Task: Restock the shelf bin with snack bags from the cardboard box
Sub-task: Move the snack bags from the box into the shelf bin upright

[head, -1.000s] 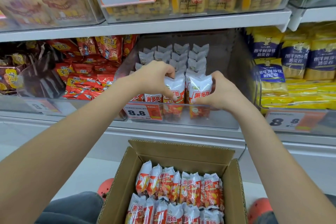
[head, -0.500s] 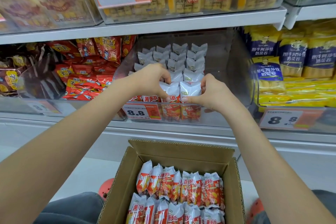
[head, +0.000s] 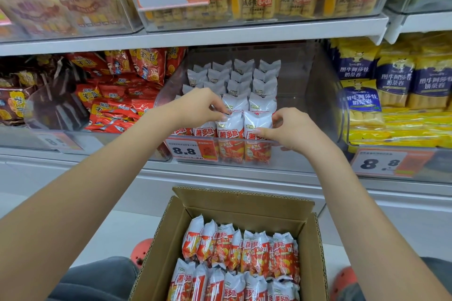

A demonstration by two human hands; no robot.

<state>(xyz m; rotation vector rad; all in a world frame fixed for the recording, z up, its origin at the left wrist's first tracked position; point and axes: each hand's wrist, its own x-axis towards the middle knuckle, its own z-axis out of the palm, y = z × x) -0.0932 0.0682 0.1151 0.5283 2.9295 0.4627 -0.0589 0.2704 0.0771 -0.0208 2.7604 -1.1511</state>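
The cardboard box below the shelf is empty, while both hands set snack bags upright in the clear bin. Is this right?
Not quite: in the head view the cardboard box is still packed with snack bags. The rest holds: left hand and right hand set bags upright in the clear bin.

shelving: white metal shelf [head: 195, 36] across the far side, white base panel [head: 73, 178] below | floor: pale floor [head: 117, 232] near | far left: red packets [head: 117, 95] | far right: yellow and blue packs [head: 396, 80] | light: even, bright
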